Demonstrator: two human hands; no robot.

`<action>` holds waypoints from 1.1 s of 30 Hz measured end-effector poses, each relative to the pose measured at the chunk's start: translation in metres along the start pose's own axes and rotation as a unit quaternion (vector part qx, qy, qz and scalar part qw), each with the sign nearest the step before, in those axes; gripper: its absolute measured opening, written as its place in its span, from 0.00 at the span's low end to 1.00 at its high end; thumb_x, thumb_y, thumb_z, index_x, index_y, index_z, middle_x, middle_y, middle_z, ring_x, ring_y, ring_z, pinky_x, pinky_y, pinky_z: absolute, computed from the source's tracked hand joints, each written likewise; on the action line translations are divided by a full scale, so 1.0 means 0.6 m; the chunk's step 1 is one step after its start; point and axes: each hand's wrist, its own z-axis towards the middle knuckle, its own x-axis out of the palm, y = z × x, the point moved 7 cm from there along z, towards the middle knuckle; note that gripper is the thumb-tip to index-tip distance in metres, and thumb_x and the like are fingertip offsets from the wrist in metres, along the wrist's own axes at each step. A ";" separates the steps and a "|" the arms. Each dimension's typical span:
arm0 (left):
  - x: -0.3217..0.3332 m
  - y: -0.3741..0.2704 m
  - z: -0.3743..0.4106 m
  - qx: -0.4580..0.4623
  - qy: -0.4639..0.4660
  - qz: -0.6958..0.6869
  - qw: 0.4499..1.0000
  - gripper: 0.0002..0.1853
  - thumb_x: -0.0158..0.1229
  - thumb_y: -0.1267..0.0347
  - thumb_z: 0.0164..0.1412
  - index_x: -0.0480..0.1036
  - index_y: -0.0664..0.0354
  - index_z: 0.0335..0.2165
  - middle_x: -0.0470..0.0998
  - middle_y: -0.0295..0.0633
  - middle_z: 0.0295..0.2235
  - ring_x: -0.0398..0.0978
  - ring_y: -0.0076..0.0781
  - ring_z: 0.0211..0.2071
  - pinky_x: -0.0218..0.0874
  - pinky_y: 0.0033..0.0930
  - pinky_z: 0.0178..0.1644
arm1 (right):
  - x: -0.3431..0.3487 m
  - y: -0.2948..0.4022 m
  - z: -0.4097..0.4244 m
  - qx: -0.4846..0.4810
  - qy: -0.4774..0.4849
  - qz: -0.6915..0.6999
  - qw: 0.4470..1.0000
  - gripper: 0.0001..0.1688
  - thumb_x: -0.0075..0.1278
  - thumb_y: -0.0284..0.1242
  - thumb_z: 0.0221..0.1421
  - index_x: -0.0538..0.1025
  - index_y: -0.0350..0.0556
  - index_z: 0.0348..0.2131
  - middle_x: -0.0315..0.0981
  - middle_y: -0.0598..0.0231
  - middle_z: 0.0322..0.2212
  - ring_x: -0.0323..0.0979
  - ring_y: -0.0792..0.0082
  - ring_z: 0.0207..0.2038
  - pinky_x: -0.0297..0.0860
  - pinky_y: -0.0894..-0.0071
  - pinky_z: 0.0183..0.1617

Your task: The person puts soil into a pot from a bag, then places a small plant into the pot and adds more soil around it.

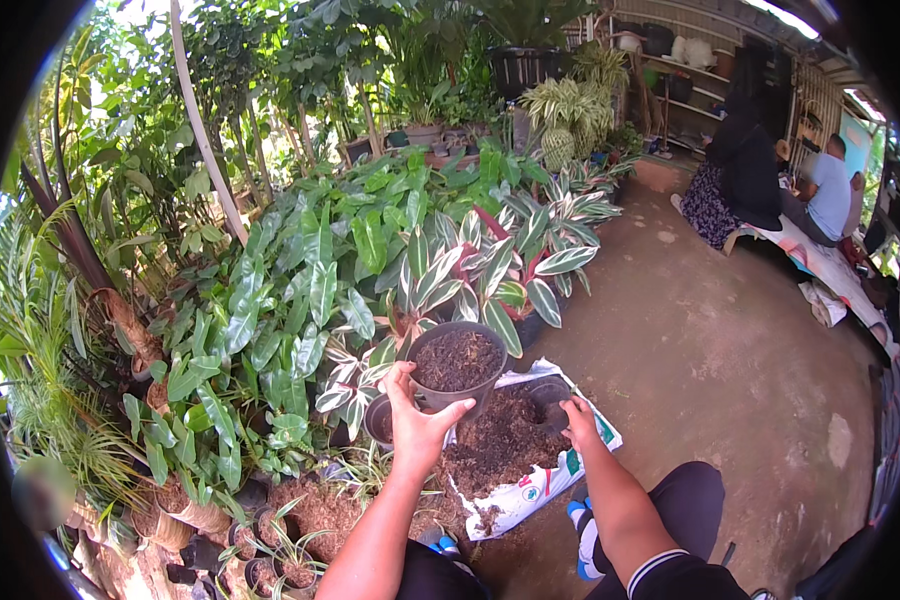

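Observation:
My left hand (418, 424) grips a black plastic plant pot (459, 362) filled nearly to the rim with dark soil, its thumb and fingers on the pot's side. In my right hand (581, 427) is a smaller black pot (549, 397), tilted over the potting soil (495, 442). That loose soil lies on a torn-open white plastic sack (514, 514) on the ground. Another dark pot (379, 420) stands behind my left hand, partly hidden by it. Variegated plants (450, 277) with green, white and red leaves grow just beyond the pots.
Small potted spider plants (296, 570) stand at the lower left, near woven-looking pots (195, 510). Broad-leaved green plants (270, 300) fill the left and middle. Two people (731, 172) (829, 187) sit at the upper right on a covered bench (832, 262) beside the concrete floor (690, 322).

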 end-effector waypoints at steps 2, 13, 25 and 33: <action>0.014 -0.010 -0.001 -0.007 0.012 -0.009 1.000 0.52 0.82 0.70 0.43 0.54 0.55 0.60 0.63 0.49 0.55 0.67 0.44 0.58 0.60 0.45 0.63 | -0.011 0.048 -0.026 -0.035 0.005 0.023 0.999 0.39 0.59 0.42 0.57 0.64 0.61 0.64 0.70 0.66 0.56 0.71 0.58 0.50 0.60 0.35 0.60; 0.015 -0.023 -0.026 0.019 0.029 0.030 0.999 0.54 0.82 0.65 0.42 0.55 0.58 0.60 0.64 0.52 0.58 0.67 0.51 0.60 0.60 0.49 0.65 | 0.029 0.371 -0.128 -0.145 0.102 0.100 0.979 0.36 0.56 0.42 0.63 0.65 0.55 0.65 0.76 0.68 0.47 0.77 0.67 0.43 0.71 0.57 0.47; 0.088 -0.040 -0.054 -0.017 0.100 0.051 0.994 0.52 0.82 0.69 0.44 0.54 0.63 0.59 0.69 0.55 0.56 0.72 0.44 0.58 0.65 0.42 0.62 | 0.095 0.584 -0.356 -0.415 0.209 -0.099 0.880 0.33 0.61 0.30 0.58 0.73 0.46 0.61 0.68 0.59 0.56 0.70 0.62 0.58 0.68 0.59 0.63; 0.154 -0.035 -0.052 -0.022 0.133 -0.003 0.991 0.52 0.82 0.68 0.44 0.54 0.64 0.59 0.67 0.55 0.56 0.69 0.44 0.59 0.62 0.44 0.64 | 0.109 0.584 -0.471 -0.556 0.119 -0.270 0.777 0.42 0.72 0.34 0.43 0.77 0.56 0.60 0.55 0.48 0.65 0.58 0.46 0.68 0.58 0.47 0.71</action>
